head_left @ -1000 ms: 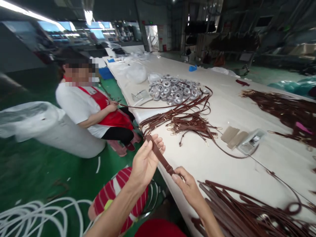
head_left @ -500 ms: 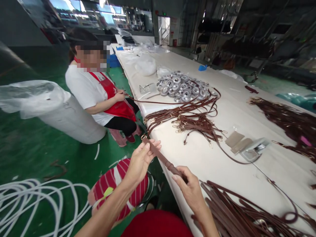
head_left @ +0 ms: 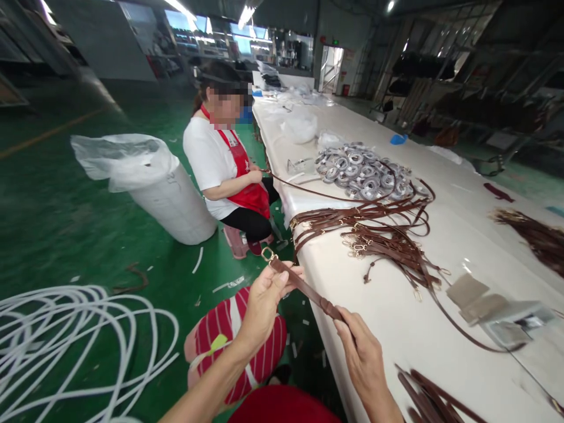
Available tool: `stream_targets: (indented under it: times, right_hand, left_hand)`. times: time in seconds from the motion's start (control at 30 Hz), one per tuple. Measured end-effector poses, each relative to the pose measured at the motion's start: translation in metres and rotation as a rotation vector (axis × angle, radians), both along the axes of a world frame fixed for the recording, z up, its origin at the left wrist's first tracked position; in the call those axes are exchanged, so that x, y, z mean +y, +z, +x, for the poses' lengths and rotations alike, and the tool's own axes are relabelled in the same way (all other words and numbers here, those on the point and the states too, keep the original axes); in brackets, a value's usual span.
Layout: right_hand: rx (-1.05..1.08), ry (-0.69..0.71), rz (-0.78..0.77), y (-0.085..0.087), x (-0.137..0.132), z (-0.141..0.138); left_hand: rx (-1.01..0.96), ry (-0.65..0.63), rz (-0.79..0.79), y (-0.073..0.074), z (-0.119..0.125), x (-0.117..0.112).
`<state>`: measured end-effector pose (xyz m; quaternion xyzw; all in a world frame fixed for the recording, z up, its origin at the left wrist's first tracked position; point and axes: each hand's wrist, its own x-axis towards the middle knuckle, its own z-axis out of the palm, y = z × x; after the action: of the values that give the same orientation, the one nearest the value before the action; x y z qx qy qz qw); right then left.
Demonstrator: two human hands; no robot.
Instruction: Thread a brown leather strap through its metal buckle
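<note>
A brown leather strap (head_left: 308, 290) with a gold clasp (head_left: 268, 254) at its far end is stretched between my two hands. My left hand (head_left: 268, 294) pinches it just behind the clasp, thumb on top. Closed round the strap's nearer end is my right hand (head_left: 359, 338), which hides that end. Both hands are above the near edge of the white table (head_left: 339, 282). On the table beyond them lie a bundle of long brown straps (head_left: 335, 220) and a pile of shorter straps with gold clasps (head_left: 388, 249).
A co-worker (head_left: 229, 164) in a red apron sits at the table's left side, holding a strap. Grey coiled rings (head_left: 361, 170) are heaped nearby. A striped stool (head_left: 238, 346), white tubing (head_left: 118, 341) and a wrapped white roll (head_left: 171, 200) occupy the green floor. More straps (head_left: 432, 399) lie at right.
The view has swung left, so the surroundings appear farther right. The strap's gold clasp now shows clearly past my left hand. Both hands keep hold of the strap.
</note>
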<state>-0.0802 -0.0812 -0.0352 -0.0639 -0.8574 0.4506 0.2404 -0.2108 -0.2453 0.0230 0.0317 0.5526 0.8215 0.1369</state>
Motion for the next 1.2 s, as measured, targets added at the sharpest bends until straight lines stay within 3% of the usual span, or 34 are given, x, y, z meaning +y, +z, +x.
stream_targets:
  times: [0.2,0.57,0.8,0.93,1.03,1.13,1.2]
  right_hand:
    - [0.067,-0.020,0.079,0.006,-0.014,-0.010]
    - [0.100,0.001,0.162,-0.003,-0.043,-0.013]
    - [-0.003,0.007,0.135,0.011,-0.044,-0.003]
    - [-0.055,0.015,0.035,0.021,-0.043,0.001]
    - [-0.108,0.038,-0.112,0.025,-0.046,-0.001]
    - [-0.192,0.070,-0.427,0.031,-0.051,-0.006]
    - [-0.257,0.082,-0.654,0.035,-0.051,-0.007]
  left_hand:
    - [0.004,0.021,0.015,-0.004,-0.005,-0.016]
    - [0.150,0.014,-0.085,-0.007,-0.014,-0.040]
    - [0.076,0.027,-0.024,-0.003,-0.014,-0.040]
    - [-0.048,0.030,0.064,-0.001,-0.012,-0.041]
    - [-0.192,-0.042,0.205,0.000,0.000,-0.032]
    - [-0.271,-0.169,0.331,0.002,0.019,-0.014]
    - [-0.301,-0.158,0.395,0.004,0.025,-0.003]
